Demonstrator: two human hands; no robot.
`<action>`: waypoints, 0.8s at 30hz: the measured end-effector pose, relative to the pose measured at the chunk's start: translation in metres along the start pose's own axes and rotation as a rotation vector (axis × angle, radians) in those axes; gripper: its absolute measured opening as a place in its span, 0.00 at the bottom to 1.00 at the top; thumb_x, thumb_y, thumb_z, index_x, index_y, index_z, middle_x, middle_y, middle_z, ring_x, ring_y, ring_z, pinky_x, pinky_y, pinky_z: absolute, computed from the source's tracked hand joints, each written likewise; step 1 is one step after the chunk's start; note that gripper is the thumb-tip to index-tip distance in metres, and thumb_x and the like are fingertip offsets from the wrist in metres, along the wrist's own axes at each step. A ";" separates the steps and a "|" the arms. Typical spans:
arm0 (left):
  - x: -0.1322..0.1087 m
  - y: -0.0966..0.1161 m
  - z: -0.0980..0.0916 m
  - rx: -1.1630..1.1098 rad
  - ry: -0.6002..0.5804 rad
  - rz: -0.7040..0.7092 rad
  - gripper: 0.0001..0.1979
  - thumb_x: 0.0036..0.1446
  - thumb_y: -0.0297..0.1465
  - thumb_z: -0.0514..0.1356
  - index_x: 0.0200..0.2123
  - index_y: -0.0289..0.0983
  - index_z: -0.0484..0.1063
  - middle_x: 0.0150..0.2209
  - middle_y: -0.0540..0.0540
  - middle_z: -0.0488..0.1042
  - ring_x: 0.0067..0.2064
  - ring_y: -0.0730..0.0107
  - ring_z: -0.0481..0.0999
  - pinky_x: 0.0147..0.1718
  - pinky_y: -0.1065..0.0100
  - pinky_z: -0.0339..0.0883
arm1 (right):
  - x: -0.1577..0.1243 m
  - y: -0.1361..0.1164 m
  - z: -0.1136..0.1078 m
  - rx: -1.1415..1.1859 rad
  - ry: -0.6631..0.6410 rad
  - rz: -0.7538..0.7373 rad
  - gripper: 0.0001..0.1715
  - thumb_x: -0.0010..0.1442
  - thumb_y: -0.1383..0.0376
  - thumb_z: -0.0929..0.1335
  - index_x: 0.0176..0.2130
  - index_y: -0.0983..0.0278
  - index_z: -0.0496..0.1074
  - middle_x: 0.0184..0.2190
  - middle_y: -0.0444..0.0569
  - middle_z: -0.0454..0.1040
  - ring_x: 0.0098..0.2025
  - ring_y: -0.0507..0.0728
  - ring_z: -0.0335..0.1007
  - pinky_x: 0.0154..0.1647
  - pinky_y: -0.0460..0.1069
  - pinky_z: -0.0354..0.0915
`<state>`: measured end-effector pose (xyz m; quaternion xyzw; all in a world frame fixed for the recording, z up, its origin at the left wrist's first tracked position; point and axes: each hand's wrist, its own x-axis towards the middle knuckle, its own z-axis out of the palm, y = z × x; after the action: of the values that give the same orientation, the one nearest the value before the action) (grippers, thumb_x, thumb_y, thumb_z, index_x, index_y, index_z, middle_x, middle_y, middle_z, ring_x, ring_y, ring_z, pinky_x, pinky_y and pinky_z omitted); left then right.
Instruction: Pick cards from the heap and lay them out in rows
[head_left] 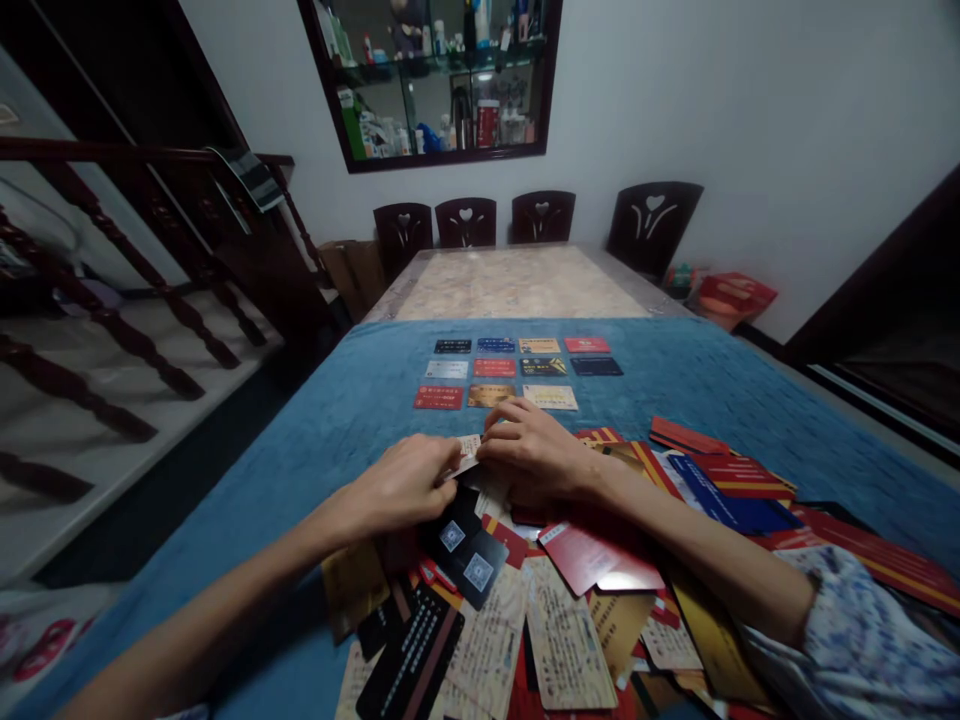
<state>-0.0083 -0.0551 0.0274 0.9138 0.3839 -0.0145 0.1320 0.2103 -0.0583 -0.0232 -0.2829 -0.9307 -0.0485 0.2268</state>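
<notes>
My left hand is closed, its thumb and fingers pinching the left end of a pale printed card. At the card's right end, the bent fingers of my right hand close on it too. Both hands are just above a heap of mixed cards, where a black card with a square code, a pink-red card and a cream printed card show. My right forearm crosses over part of the heap and hides some of it. Beyond my hands, cards such as a red one lie flat in three rows.
A blue cloth covers the near part of the long table, with a pale marbled top beyond it. Red and blue cards spread to the right. Dark chairs stand at the far end; a wooden railing runs along the left.
</notes>
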 end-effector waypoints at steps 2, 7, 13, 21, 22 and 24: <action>0.001 -0.004 -0.004 -0.038 0.027 -0.004 0.07 0.52 0.25 0.54 0.32 0.36 0.71 0.30 0.46 0.76 0.32 0.66 0.74 0.31 0.68 0.60 | -0.001 0.002 0.003 -0.004 0.063 0.060 0.10 0.65 0.68 0.64 0.40 0.62 0.75 0.33 0.50 0.77 0.43 0.59 0.64 0.44 0.54 0.55; 0.008 -0.012 -0.006 -0.099 0.066 0.001 0.08 0.52 0.24 0.52 0.28 0.35 0.71 0.27 0.48 0.74 0.29 0.70 0.70 0.29 0.70 0.58 | -0.002 0.004 0.008 0.055 0.126 0.156 0.10 0.63 0.70 0.64 0.40 0.63 0.75 0.31 0.50 0.76 0.37 0.57 0.64 0.38 0.50 0.57; 0.019 -0.031 -0.001 -0.153 0.101 0.020 0.07 0.49 0.24 0.53 0.26 0.35 0.71 0.24 0.51 0.71 0.28 0.72 0.67 0.28 0.72 0.58 | -0.002 0.006 0.013 0.058 0.141 0.248 0.08 0.64 0.70 0.65 0.41 0.64 0.74 0.33 0.52 0.76 0.38 0.57 0.66 0.37 0.50 0.58; 0.024 -0.044 0.003 -0.248 0.139 0.049 0.11 0.49 0.23 0.54 0.30 0.33 0.76 0.27 0.49 0.75 0.30 0.72 0.71 0.31 0.73 0.59 | -0.004 0.007 0.016 0.041 0.162 0.304 0.09 0.63 0.71 0.64 0.44 0.64 0.71 0.36 0.52 0.75 0.38 0.57 0.66 0.38 0.50 0.59; 0.024 -0.044 0.003 -0.251 0.142 0.047 0.11 0.49 0.23 0.53 0.30 0.33 0.76 0.27 0.49 0.75 0.30 0.72 0.71 0.31 0.73 0.60 | -0.004 0.007 0.016 0.033 0.168 0.313 0.10 0.63 0.71 0.64 0.45 0.64 0.71 0.36 0.52 0.75 0.39 0.57 0.66 0.39 0.50 0.60; 0.025 -0.043 0.004 -0.255 0.145 0.034 0.11 0.49 0.23 0.53 0.31 0.33 0.76 0.28 0.49 0.75 0.30 0.71 0.72 0.31 0.73 0.60 | -0.004 0.006 0.016 0.010 0.170 0.332 0.11 0.63 0.72 0.64 0.46 0.64 0.70 0.37 0.52 0.75 0.39 0.57 0.66 0.39 0.50 0.59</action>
<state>-0.0205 -0.0100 0.0109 0.8946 0.3756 0.1029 0.2192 0.2103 -0.0516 -0.0391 -0.4264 -0.8489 -0.0296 0.3109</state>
